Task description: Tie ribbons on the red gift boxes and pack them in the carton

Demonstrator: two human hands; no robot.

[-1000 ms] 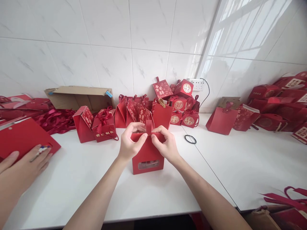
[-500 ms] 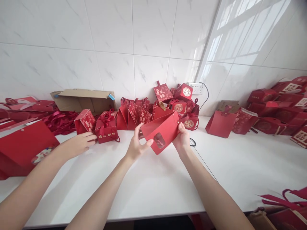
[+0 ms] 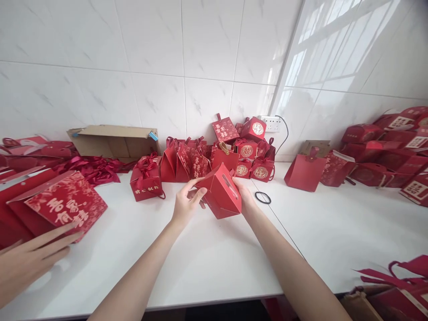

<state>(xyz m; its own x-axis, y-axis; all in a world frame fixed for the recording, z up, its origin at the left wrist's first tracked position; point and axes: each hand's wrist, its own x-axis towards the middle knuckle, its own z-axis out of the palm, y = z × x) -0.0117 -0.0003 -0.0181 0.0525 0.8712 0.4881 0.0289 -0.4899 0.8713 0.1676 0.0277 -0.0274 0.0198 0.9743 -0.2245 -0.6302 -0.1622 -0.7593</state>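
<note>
I hold a plain red paper gift box with a small window just above the white table, tipped on its side. My left hand grips its left end with thumb and fingers. My right hand holds the right side, mostly hidden behind the box. Right behind it stands a cluster of finished red gift boxes with gold characters and ribbon handles.
Another person's hand at the far left touches a red box with gold characters. An open cardboard carton and red ribbons lie at the back left. A black hair band lies near my right hand. More red boxes are stacked at the right.
I lifted the red box off the table and turned it onto its side. The other person's hand reached to the boxes at back left, then drew back with a patterned red box.
</note>
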